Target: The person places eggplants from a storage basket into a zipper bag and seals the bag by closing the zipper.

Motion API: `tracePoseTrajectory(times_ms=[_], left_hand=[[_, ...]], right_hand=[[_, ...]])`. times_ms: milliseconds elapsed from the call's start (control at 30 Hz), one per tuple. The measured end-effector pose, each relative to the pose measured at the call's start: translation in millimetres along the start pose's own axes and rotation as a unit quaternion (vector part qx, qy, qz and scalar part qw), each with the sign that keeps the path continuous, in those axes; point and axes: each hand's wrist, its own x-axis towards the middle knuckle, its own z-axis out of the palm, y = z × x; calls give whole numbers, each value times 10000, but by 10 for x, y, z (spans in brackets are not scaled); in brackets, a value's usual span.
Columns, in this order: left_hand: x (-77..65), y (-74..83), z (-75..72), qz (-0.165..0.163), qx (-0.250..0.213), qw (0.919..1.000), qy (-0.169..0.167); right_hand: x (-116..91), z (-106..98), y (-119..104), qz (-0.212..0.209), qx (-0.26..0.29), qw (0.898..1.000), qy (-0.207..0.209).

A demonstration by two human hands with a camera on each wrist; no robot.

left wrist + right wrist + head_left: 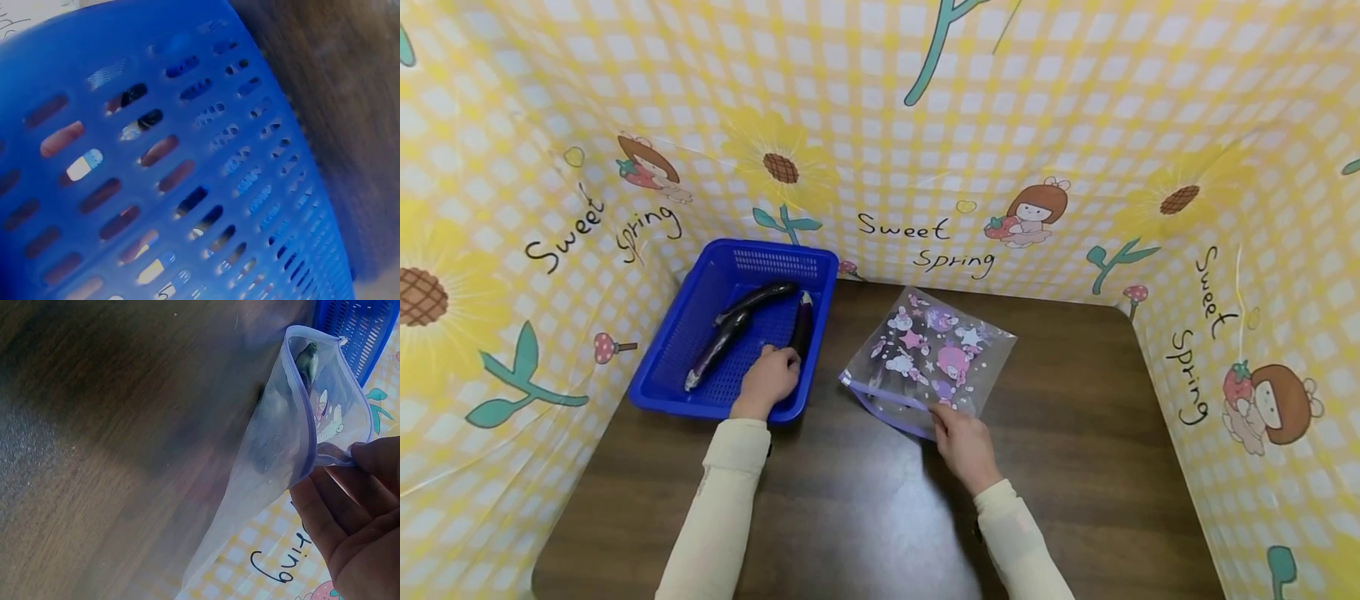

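My left hand [769, 379] reaches into a blue plastic basket [826, 308] and grips the near end of a dark eggplant [803, 327] along its right side. Two more eggplants, one farther back [767, 293] and one nearer [717, 348], lie in the basket. Through the slots of the basket wall [206, 162], parts of the hand show in the left wrist view. My right hand [966, 446] pinches the purple-edged mouth of a clear printed zip bag [951, 333]. The right wrist view shows that mouth gaping, with a greenish stem end [307, 361] seen within it.
The basket and bag stand on a dark brown wooden table [1075, 417]. A yellow checked cloth [925, 150] with sunflowers and printed figures rises around the back and both sides. The basket's back is close to this cloth.
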Motion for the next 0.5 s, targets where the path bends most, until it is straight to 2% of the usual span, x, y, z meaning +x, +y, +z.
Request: tracePoseTrajectory(times_ms=[133, 233, 367, 500], left_hand=[[87, -5, 20, 12, 38, 9984, -572], [145, -18, 49, -45, 84, 9962, -866], [170, -25, 41, -63, 89, 9958, -906], [123, -19, -38, -21, 220, 9963, -833]], right_hand=[[-5, -4, 11, 0, -18, 10000, 6], [-15, -2, 18, -33, -47, 10000, 25], [-20, -1, 27, -63, -72, 9999, 67], [-19, -6, 38, -85, -80, 9998, 129]])
